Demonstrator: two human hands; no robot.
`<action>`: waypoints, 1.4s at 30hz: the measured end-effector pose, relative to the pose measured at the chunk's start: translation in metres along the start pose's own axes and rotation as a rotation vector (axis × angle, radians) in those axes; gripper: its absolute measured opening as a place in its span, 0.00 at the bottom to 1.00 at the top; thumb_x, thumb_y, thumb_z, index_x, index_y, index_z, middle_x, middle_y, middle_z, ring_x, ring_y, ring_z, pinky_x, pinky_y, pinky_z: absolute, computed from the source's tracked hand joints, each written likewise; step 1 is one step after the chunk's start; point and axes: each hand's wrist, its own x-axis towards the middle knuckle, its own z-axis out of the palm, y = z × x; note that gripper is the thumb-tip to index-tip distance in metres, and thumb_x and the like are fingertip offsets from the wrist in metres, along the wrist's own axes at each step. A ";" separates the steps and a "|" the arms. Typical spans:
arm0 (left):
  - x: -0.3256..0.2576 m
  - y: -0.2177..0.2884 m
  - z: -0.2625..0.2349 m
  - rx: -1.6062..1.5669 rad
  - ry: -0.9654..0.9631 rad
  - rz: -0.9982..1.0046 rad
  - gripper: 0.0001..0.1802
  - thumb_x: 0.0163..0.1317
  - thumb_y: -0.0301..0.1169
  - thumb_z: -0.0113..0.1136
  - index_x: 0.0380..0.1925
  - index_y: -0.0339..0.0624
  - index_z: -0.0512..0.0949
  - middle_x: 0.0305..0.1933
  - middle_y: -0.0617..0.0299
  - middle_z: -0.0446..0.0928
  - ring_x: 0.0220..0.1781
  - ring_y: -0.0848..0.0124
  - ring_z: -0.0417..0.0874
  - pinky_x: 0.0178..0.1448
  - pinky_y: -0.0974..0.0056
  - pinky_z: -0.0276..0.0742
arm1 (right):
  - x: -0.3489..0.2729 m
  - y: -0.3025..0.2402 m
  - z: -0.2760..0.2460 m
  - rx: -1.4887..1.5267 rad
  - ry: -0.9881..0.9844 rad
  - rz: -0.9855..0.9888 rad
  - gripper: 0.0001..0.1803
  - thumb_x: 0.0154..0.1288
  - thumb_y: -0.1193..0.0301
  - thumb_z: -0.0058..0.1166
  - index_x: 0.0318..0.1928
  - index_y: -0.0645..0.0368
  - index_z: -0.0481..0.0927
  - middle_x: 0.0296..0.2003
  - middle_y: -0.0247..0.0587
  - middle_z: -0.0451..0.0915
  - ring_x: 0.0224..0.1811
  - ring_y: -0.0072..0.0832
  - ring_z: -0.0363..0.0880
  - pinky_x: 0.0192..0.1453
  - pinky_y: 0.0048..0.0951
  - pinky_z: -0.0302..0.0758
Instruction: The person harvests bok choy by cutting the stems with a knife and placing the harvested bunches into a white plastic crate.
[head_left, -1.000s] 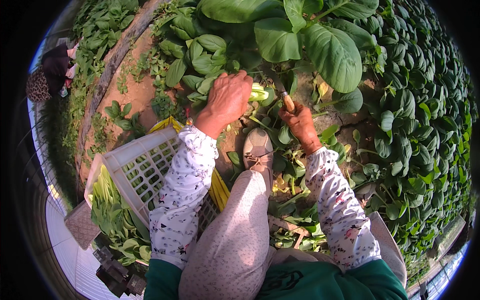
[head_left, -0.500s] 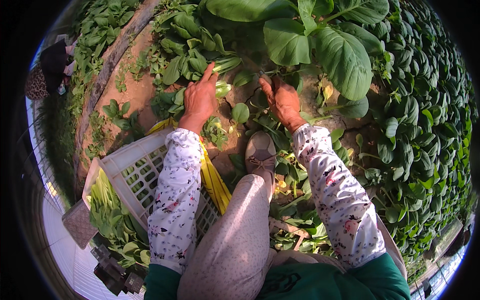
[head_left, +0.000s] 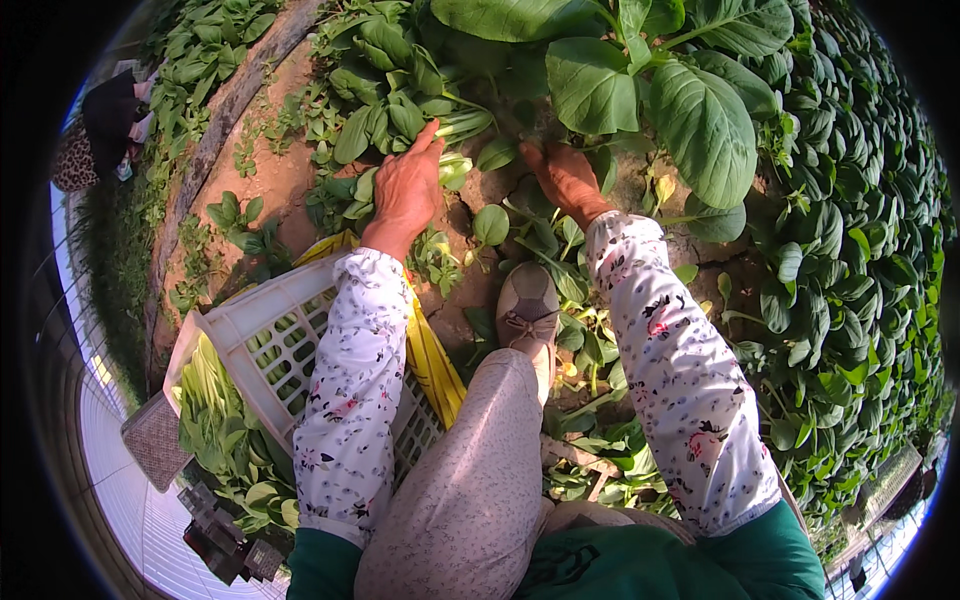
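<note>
My left hand (head_left: 408, 192) lies over a pile of cut leafy greens, probably bok choy (head_left: 464, 124), its index finger stretched against the pale stems. A pale stalk base (head_left: 455, 170) sticks out beside its fingers, and leaves show on the hand's other side. To the right, my right hand (head_left: 568, 182) is low over the soil with fingers curled. Its fingertips are in shadow near the base of a large broad-leaved plant (head_left: 705, 125), and what they hold cannot be made out.
A white plastic crate (head_left: 225, 335) with greens inside stands tilted by my left forearm, a yellow strip (head_left: 432, 350) along it. My shoe (head_left: 528, 305) is on the soil between my arms. Dense leafy rows (head_left: 850, 270) fill the right. Another person (head_left: 105, 125) is at far left.
The view has shifted slightly. My right hand has turned a little and its fingers have gone deeper into the shade beneath the large leaves. My left hand stays at the pile.
</note>
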 end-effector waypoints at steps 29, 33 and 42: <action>-0.005 0.099 -0.013 -0.385 -0.409 0.148 0.34 0.39 0.29 0.67 0.53 0.45 0.69 0.49 0.53 0.75 0.50 0.57 0.76 0.57 0.54 0.67 | -0.112 -0.004 -0.043 1.108 -0.052 0.229 0.23 0.60 0.51 0.55 0.35 0.63 0.75 0.18 0.30 0.73 0.12 0.14 0.61 0.15 0.18 0.57; 0.023 0.125 -0.021 -0.063 -0.139 0.535 0.23 0.41 0.26 0.62 0.42 0.37 0.73 0.34 0.51 0.76 0.40 0.52 0.78 0.44 0.53 0.73 | -0.103 0.019 -0.061 1.140 0.345 0.324 0.24 0.62 0.50 0.51 0.31 0.62 0.73 0.15 0.28 0.67 0.12 0.13 0.57 0.16 0.19 0.53; 0.132 0.179 -0.064 0.216 -0.203 0.482 0.13 0.41 0.21 0.58 0.32 0.37 0.77 0.50 0.47 0.74 0.43 0.56 0.80 0.44 0.56 0.76 | -0.060 0.057 -0.074 1.009 0.457 0.353 0.22 0.65 0.51 0.47 0.31 0.59 0.73 0.17 0.26 0.66 0.13 0.14 0.57 0.17 0.20 0.52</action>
